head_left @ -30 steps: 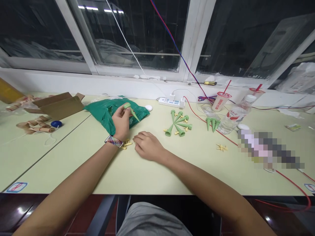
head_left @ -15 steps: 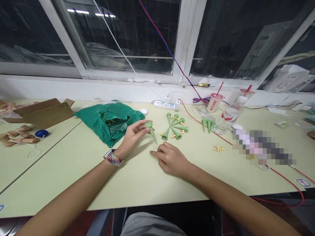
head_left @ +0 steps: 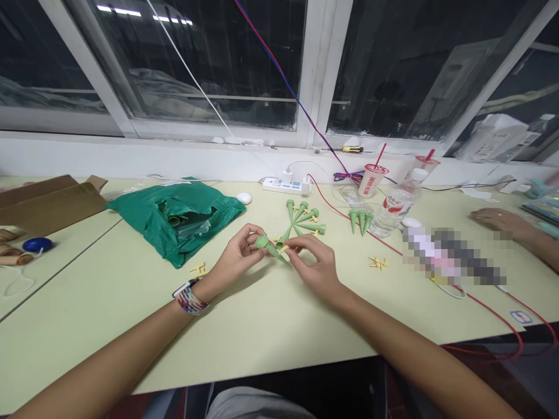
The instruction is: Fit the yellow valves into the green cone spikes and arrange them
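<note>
My left hand (head_left: 236, 256) is closed around the wide end of a green plastic watering spike (head_left: 267, 245), its tip tilted down to the right. My right hand (head_left: 317, 267) pinches a small yellow valve (head_left: 283, 249) against the side of that spike; whether the valve sits in it I cannot tell. Just beyond my hands, several green spikes (head_left: 308, 215) lie in a fan with tips together, yellow valves beside them. A few yellow valves (head_left: 198, 268) rest near my left wrist. More loose valves (head_left: 378, 263) lie to the right, below three green spikes (head_left: 361, 220).
A torn green bag (head_left: 144, 215) with green pieces inside lies at the left, near a cardboard box (head_left: 56, 203) and a blue ball (head_left: 37, 245). Behind are a power strip (head_left: 287, 186) and drink cup (head_left: 372, 180). A bottle (head_left: 395, 206) and another person's hand (head_left: 493, 217) are right.
My right hand has risen to the spike and now pinches a yellow valve there. The spike has tilted flatter in my left hand. Another person's hand has come into view at the right.
</note>
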Tool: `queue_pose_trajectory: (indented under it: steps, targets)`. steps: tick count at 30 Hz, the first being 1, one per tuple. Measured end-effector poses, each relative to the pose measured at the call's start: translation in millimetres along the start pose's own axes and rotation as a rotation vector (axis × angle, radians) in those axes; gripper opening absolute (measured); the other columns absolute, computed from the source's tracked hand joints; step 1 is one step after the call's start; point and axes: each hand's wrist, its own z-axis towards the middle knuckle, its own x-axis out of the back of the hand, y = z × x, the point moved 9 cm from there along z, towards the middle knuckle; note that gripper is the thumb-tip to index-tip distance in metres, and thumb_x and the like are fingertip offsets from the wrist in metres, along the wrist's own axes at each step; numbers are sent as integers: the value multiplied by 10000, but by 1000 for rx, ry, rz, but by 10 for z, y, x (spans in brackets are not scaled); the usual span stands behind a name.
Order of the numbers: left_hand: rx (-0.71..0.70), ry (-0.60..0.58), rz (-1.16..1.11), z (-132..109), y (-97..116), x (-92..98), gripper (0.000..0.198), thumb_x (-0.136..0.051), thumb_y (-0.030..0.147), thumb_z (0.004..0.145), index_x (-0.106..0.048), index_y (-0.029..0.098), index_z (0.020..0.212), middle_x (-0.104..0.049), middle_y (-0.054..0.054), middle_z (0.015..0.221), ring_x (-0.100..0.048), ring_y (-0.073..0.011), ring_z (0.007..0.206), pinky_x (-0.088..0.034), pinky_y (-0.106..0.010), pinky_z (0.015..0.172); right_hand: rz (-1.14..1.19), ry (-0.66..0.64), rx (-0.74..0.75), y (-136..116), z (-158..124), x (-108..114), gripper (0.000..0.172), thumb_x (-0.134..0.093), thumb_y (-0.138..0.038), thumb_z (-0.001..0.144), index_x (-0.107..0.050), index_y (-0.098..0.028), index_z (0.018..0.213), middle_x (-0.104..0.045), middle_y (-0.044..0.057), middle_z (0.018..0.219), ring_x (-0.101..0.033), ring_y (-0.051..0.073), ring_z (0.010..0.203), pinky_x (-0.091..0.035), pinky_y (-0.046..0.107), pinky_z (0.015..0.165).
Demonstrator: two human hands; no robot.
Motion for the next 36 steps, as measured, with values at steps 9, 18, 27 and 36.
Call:
queue_pose_trajectory:
  steps: [9,18,27,36]
  targets:
    - [129,-92,-89,-64,-103,-242,396,-817,377,881,-528,213,1098,-755,-53,989,-757,-199,891,-579,-316,843,-19,-32,-57,115,-2,-7,93,-665,-237,976,-754,-231,1001,-765,41,930,-707,179,832,-598,342,780]
    - [122,-46,-117,-38,-138,-167,399,-811,391,891,-543,200,1116,-786,-70,967,-776,-212,877,-598,-357,881,1,-12,-90,173,14,43,114,-679,-223,964,-787,-228,998,-778,54,941,-722,195,877,-607,350,796]
    - [185,-6,-124,-56,-192,-216,459,-876,404,814,-507,212,1008,-802,-63,919,-807,-246,857,-629,-373,834,52,-29,-199,303,-26,22,161,-715,-255,934,-797,-251,1073,-784,43,1001,-745,194,908,-630,344,836]
    - [228,14,-132,-81,-193,-235,492,-913,378,767,-482,209,932,-810,-47,855,-815,-243,833,-642,-343,795,118,8,-369,488,-106,5,109,-775,-322,883,-798,-219,907,-789,36,909,-751,194,842,-630,333,817]
